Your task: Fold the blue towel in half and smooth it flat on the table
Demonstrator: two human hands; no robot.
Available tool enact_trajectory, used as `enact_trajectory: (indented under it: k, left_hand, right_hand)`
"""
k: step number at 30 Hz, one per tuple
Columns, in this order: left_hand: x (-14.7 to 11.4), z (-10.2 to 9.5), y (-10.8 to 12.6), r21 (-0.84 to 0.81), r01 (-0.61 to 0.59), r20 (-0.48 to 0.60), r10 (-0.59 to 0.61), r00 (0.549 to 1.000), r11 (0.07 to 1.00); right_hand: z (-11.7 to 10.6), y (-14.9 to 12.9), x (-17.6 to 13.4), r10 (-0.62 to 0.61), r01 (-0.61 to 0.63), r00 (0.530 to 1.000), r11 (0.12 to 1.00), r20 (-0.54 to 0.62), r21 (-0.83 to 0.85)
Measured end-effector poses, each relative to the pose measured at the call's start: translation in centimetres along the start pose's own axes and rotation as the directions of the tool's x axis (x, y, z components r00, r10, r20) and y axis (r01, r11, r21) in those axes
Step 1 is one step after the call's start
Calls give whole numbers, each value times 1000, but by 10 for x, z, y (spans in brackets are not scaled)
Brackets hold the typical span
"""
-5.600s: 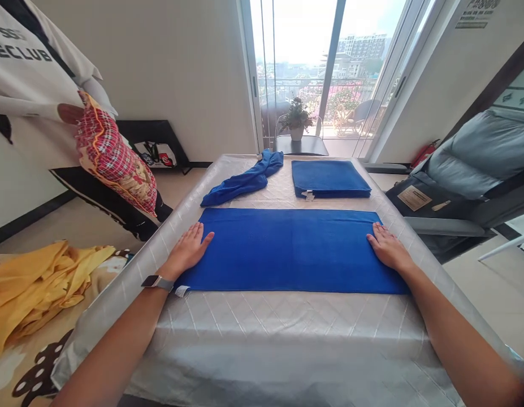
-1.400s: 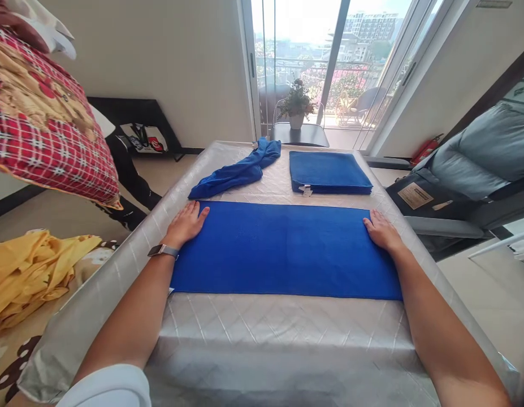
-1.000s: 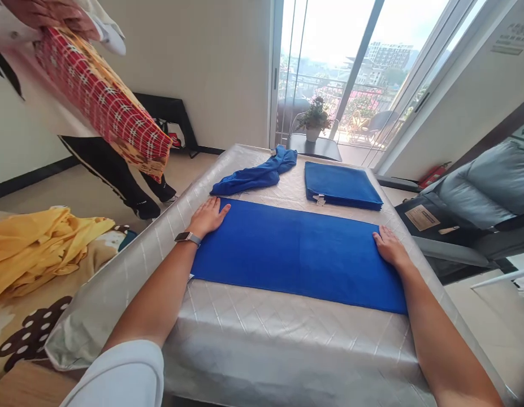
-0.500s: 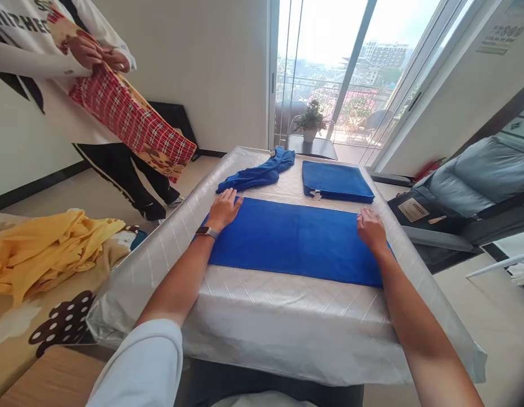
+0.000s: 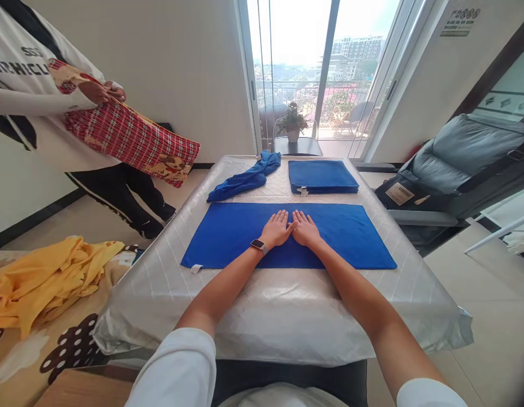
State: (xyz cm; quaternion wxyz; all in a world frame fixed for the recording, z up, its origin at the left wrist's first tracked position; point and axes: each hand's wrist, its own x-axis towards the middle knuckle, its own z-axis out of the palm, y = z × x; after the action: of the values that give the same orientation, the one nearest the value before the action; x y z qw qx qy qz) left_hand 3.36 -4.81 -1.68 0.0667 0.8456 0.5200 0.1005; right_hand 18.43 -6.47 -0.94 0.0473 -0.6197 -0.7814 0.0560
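The blue towel (image 5: 215, 234) is spread along the near edge of the counter (image 5: 287, 288); smoothing is judged under way, with left hand (image 5: 276, 229) and right hand (image 5: 305, 228) laid open at its middle, nothing gripped; even outward pressure seems called for next

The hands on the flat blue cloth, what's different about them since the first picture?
The left hand moved right and the right hand moved left, from near the ends of the flat blue cloth to its middle, where they lie side by side. The cloth still lies spread out; the crumpled blue cloth and the blue stack stay behind it.
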Motion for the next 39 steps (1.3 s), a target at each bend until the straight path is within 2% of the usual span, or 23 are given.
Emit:
enact_trajectory:
  k: [3, 5, 9, 12, 14, 16, 18, 25, 31, 33, 35, 37, 39]
  left_hand:
    - [-8, -6, -17, 19, 37, 29, -37, 999, 999]
    - [-17, -12, -39, 38, 91, 45, -93, 995, 995]
    - [-50, -34, -113, 98, 257, 44, -262, 964, 961]
    - [-82, -52, -175, 127, 414, 20, -420, 907, 901]
    - [-100, -60, -206, 123, 496, -20, -498, 867, 859]
    - [-111, -63, -223, 98, 523, -55, -520, 852, 847]
    - [-115, -63, -229, 72, 517, -64, -513, 856, 853]
    - [-115, -59, -226, 50, 523, -78, -519, 851, 851]
    - [-118, -65, -223, 43, 538, -77, -534, 842, 842]
    - [-118, -70, -218, 55, 553, -86, -548, 832, 831]
    - [-120, -74, -212, 78, 557, -113, -548, 829, 827]
    - [-121, -77, -204, 112, 532, -161, -512, 843, 840]
    - [-122, -77, -187, 136, 466, -166, -444, 881, 874]
  right_hand:
    - [-7, 28, -5, 76, -76, 997, 997, 21, -3]
    - [-13, 59, -14, 140, -139, 990, 990, 30, -22]
    - [-23, 150, -46, 275, -273, 961, 959, 19, -71]
    - [-26, 209, -73, 393, -393, 919, 917, -9, -70]
    - [-26, 231, -85, 416, -416, 909, 907, -14, -66]
    - [-25, 239, -89, 416, -416, 909, 907, -18, -65]
    - [-24, 239, -89, 415, -415, 910, 907, -27, -64]
    - [-21, 242, -88, 382, -386, 921, 922, -69, -42]
    - [-26, 235, -91, 381, -386, 922, 921, -71, -60]
    - [-31, 227, -93, 396, -404, 912, 912, -105, -74]
    - [-37, 215, -98, 394, -418, 899, 902, -191, -109]
    - [-42, 196, -105, 350, -401, 892, 904, -287, -145]
    - [-45, 165, -112, 272, -338, 903, 927, -334, -160]
